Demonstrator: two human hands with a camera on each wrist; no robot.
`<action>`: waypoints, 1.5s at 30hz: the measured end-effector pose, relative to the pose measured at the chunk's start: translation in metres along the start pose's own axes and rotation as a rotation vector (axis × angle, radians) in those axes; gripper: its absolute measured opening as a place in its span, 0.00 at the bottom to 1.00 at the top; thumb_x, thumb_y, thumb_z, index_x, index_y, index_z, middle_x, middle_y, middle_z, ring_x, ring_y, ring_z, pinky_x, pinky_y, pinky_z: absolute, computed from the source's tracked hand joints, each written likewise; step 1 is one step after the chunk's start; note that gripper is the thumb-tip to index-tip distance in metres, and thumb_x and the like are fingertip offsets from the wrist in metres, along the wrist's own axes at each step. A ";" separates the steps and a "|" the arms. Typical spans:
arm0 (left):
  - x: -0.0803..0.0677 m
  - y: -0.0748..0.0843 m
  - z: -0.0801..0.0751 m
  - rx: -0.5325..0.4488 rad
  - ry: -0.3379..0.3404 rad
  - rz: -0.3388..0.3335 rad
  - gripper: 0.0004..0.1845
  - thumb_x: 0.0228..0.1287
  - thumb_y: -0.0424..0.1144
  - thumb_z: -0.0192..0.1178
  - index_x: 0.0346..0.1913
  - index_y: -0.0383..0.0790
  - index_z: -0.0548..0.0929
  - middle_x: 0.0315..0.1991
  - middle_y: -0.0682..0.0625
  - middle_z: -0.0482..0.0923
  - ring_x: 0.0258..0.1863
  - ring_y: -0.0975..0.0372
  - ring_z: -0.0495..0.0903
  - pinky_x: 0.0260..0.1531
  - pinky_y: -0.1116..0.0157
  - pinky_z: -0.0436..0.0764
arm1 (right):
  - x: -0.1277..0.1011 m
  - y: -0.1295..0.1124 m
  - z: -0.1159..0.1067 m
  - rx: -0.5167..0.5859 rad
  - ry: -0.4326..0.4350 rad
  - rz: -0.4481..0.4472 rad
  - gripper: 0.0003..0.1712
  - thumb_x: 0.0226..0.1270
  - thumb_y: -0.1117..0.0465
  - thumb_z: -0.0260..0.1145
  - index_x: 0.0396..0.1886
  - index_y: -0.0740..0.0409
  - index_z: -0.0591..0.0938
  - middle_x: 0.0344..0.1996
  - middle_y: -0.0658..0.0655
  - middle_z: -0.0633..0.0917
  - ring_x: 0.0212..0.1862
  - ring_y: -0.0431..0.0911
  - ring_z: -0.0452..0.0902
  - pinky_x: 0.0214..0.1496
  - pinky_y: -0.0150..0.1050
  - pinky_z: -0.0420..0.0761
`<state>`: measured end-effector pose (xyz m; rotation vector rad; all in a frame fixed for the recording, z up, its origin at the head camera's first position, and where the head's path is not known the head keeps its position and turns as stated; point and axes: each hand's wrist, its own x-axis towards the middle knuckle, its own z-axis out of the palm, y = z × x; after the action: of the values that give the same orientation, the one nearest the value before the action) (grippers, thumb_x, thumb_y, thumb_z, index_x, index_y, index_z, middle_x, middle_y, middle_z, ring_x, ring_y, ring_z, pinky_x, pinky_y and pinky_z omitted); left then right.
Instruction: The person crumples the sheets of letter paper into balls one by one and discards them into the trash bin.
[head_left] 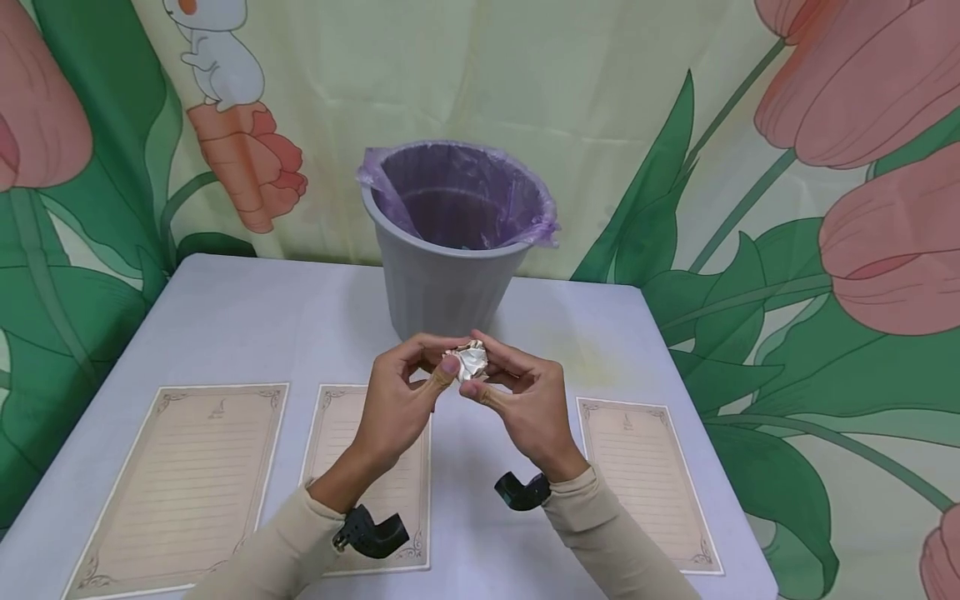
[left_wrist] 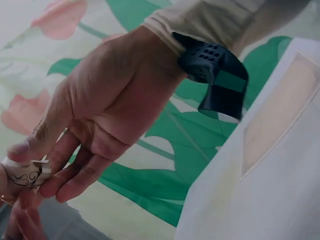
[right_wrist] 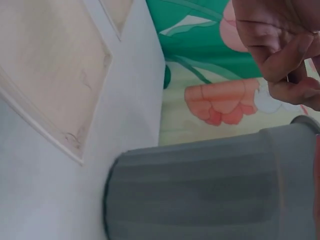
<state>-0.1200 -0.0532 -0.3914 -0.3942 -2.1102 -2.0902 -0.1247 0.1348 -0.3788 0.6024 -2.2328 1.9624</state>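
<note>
- crumpled paper ball (head_left: 472, 360) was pinched between fingertips of left hand (head_left: 397, 400) and right hand (head_left: 525, 404), held above the table (head_left: 247, 317), just short of the bin (head_left: 450, 242) beyond the hands.
- grip was by fingertips only; ball could likely be dropped onto the paper sheets (head_left: 187, 475) below the hands.
- ball may spring open if loosely pressed.

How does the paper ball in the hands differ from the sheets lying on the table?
The paper ball is crumpled into a small wad; the sheets are flat and smooth. The ball is held above the table, pinched between the left hand and right hand; the sheets lie untouched on it. The ball is far smaller than any sheet. Both show pale paper with dark ornamental print.
</note>
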 end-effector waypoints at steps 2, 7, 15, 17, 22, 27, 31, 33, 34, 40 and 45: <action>0.005 0.007 -0.004 0.061 0.013 0.016 0.12 0.74 0.41 0.69 0.57 0.48 0.90 0.47 0.49 0.84 0.41 0.57 0.79 0.29 0.69 0.80 | 0.007 -0.006 -0.001 -0.020 -0.004 -0.013 0.35 0.60 0.67 0.82 0.69 0.56 0.83 0.50 0.63 0.92 0.43 0.46 0.91 0.51 0.41 0.91; 0.022 0.022 -0.013 0.153 0.048 0.056 0.13 0.70 0.43 0.72 0.54 0.50 0.92 0.45 0.50 0.83 0.41 0.58 0.78 0.28 0.70 0.76 | 0.025 -0.020 -0.004 -0.053 -0.037 -0.028 0.34 0.61 0.69 0.80 0.69 0.59 0.83 0.50 0.63 0.92 0.44 0.47 0.92 0.52 0.41 0.91; 0.049 0.048 -0.027 0.268 0.064 0.156 0.12 0.68 0.42 0.74 0.52 0.49 0.93 0.39 0.50 0.88 0.38 0.61 0.77 0.32 0.66 0.75 | 0.057 -0.042 -0.010 -0.100 -0.075 -0.028 0.33 0.62 0.66 0.80 0.68 0.55 0.84 0.48 0.61 0.93 0.42 0.47 0.92 0.51 0.38 0.91; 0.056 0.054 -0.029 0.284 0.074 0.184 0.12 0.67 0.42 0.74 0.52 0.49 0.94 0.39 0.50 0.89 0.38 0.61 0.77 0.34 0.64 0.75 | 0.065 -0.048 -0.011 -0.114 -0.081 -0.036 0.33 0.63 0.65 0.80 0.68 0.54 0.84 0.49 0.60 0.93 0.44 0.47 0.92 0.52 0.38 0.90; 0.078 0.070 -0.035 0.328 0.093 0.221 0.13 0.67 0.44 0.75 0.52 0.48 0.94 0.41 0.49 0.90 0.40 0.61 0.78 0.37 0.62 0.77 | 0.090 -0.062 -0.015 -0.133 -0.094 -0.048 0.32 0.65 0.65 0.78 0.69 0.53 0.83 0.54 0.61 0.92 0.51 0.48 0.92 0.56 0.38 0.89; 0.105 0.081 -0.039 0.374 0.103 0.219 0.13 0.68 0.46 0.74 0.53 0.48 0.94 0.44 0.48 0.91 0.41 0.61 0.80 0.44 0.63 0.78 | 0.118 -0.072 -0.018 -0.138 -0.106 -0.050 0.32 0.66 0.66 0.77 0.70 0.54 0.83 0.55 0.62 0.91 0.54 0.48 0.91 0.59 0.38 0.88; 0.128 0.085 -0.042 0.402 0.116 0.200 0.11 0.69 0.46 0.73 0.52 0.50 0.94 0.39 0.47 0.90 0.38 0.60 0.80 0.40 0.64 0.77 | 0.142 -0.077 -0.020 -0.157 -0.111 -0.041 0.31 0.66 0.65 0.76 0.70 0.56 0.83 0.55 0.61 0.91 0.55 0.47 0.91 0.58 0.37 0.88; 0.138 0.086 -0.044 0.424 0.121 0.181 0.11 0.70 0.47 0.73 0.51 0.51 0.94 0.35 0.47 0.89 0.36 0.60 0.79 0.36 0.64 0.74 | 0.152 -0.078 -0.021 -0.196 -0.106 -0.023 0.31 0.66 0.64 0.77 0.69 0.54 0.83 0.55 0.59 0.92 0.55 0.46 0.91 0.57 0.36 0.88; 0.143 0.086 -0.044 0.437 0.123 0.172 0.11 0.70 0.47 0.73 0.51 0.52 0.94 0.34 0.47 0.88 0.35 0.60 0.79 0.34 0.64 0.73 | 0.157 -0.078 -0.022 -0.219 -0.102 -0.011 0.31 0.66 0.63 0.77 0.69 0.53 0.83 0.55 0.58 0.92 0.54 0.45 0.91 0.56 0.35 0.88; 0.171 0.088 -0.048 0.545 0.108 0.076 0.13 0.70 0.50 0.71 0.53 0.54 0.94 0.39 0.49 0.91 0.37 0.62 0.81 0.35 0.66 0.74 | 0.184 -0.079 -0.023 -0.394 -0.101 0.089 0.32 0.68 0.59 0.77 0.72 0.48 0.82 0.56 0.52 0.92 0.56 0.41 0.89 0.59 0.36 0.87; 0.187 0.089 -0.048 0.645 0.076 -0.028 0.15 0.72 0.52 0.69 0.56 0.55 0.92 0.49 0.54 0.93 0.45 0.64 0.86 0.41 0.66 0.78 | 0.201 -0.080 -0.021 -0.542 -0.106 0.170 0.33 0.70 0.54 0.76 0.74 0.45 0.79 0.61 0.51 0.89 0.60 0.40 0.87 0.64 0.37 0.84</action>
<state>-0.2772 -0.0853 -0.2521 -0.1909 -2.5760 -1.2877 -0.2839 0.1038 -0.2336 0.4606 -2.7951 1.2999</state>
